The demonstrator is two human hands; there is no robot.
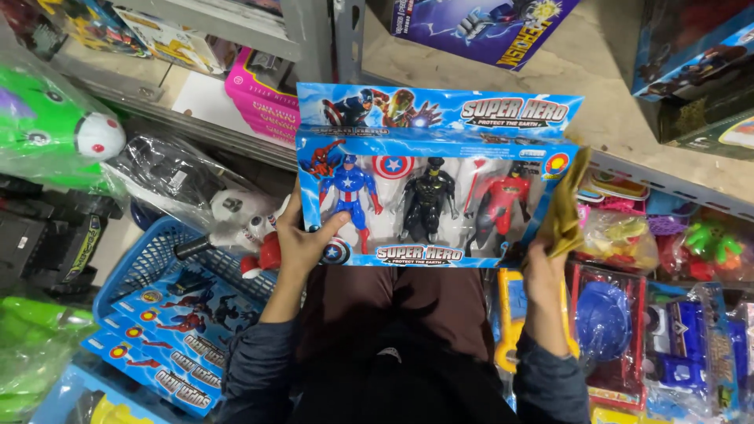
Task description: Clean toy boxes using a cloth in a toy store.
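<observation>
I hold a blue boxed set of three action figures (428, 184) up in front of me, its clear window facing me. My left hand (301, 245) grips the box's lower left corner, thumb on the front. My right hand (543, 263) holds the lower right edge together with a crumpled yellow-brown cloth (567, 206) that rises along the box's right side. The figures inside are blue, black and red.
A blue plastic basket (157, 255) at lower left holds several more of the same blue boxes (169, 345). Bagged toys (181, 177) lie beside it. Packaged toys (652, 314) crowd the right. Metal shelves (675, 184) with boxes (263, 90) run behind.
</observation>
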